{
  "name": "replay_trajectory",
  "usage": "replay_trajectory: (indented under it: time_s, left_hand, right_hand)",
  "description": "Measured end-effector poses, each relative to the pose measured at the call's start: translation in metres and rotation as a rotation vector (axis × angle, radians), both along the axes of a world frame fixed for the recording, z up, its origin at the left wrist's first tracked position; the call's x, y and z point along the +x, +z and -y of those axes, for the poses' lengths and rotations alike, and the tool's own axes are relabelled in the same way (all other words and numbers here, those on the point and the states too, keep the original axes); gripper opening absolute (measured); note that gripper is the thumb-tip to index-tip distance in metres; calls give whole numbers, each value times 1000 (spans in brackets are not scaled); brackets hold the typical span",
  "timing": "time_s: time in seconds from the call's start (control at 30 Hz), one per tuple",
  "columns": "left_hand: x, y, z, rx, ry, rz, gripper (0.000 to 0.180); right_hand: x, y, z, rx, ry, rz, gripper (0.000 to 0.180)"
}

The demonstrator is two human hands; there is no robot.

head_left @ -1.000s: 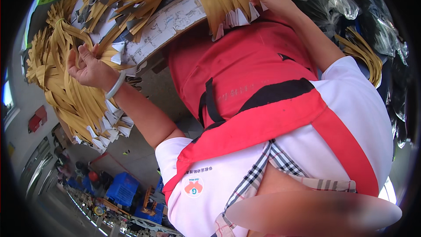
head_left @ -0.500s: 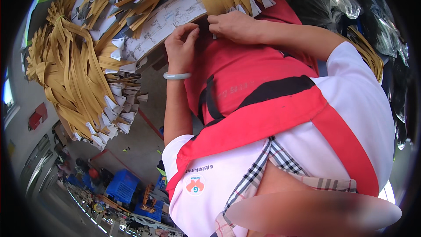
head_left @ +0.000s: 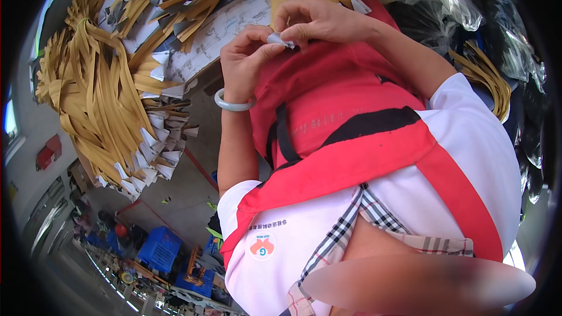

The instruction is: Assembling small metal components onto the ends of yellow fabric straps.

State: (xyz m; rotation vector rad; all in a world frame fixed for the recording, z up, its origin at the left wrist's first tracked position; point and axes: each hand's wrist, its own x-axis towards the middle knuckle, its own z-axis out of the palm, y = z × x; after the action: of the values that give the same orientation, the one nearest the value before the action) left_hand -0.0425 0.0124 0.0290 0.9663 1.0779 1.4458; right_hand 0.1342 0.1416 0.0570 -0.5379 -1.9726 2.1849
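White tab [head_left: 280,40], seemingly paper, pinched by both hands.

Small tag [head_left: 280,39] pinched between both hands: white. Bangle [head_left: 233,104] on left wrist: pale jade green, translucent. Apron [head_left: 351,117]: red with black straps. Shirt [head_left: 468,146]: white, collar in white/black/red plaid [head_left: 351,228], small orange-and-teal badge [head_left: 261,244] at 7 o'clock. Strap bundles [head_left: 93,105] at 9–12 o'clock: mustard yellow, ends tipped with white tags [head_left: 153,134]. Table [head_left: 234,17] sheet under them: white with fine black print. Bags [head_left: 445,11] at 1–2 o'clock: clear plastic over black contents. Crates [head_left: 158,248] at 7 o'clock: blue. Box [head_left: 45,155] on wall at 9 o'clock: red.
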Motion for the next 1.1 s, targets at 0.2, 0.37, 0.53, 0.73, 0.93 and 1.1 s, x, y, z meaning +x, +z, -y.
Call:
replay_trajectory:
  time_s: [0.2, 0.37, 0.53, 0.73, 0.93, 1.1]
  left_hand:
    - [-5, -3, -7, -29, -74, 138, 12]
    - [2, 13, -9, -66, -26, 231, 15]
    - [13, 25, -8, -84, 205, 80, 11]
    - [23, 2, -14, 42, 477, -418, 15]
    - [-7, 15, -4, -69, 71, -92, 17]
    - [-5, 10, -9, 113, 163, -524, 7]
  right_hand:
    - [-5, 14, -22, -55, 206, 140, 26]
    - [-6, 21, -20, -95, 86, 59, 19]
    - [-12, 21, -14, -47, -27, 0, 22]
    - [-30, -18, 6, 947, -335, -249, 12]
    - [-14, -19, -12, 573, -153, -384, 10]
    - [-10, -9, -3, 218, -293, -98, 24]
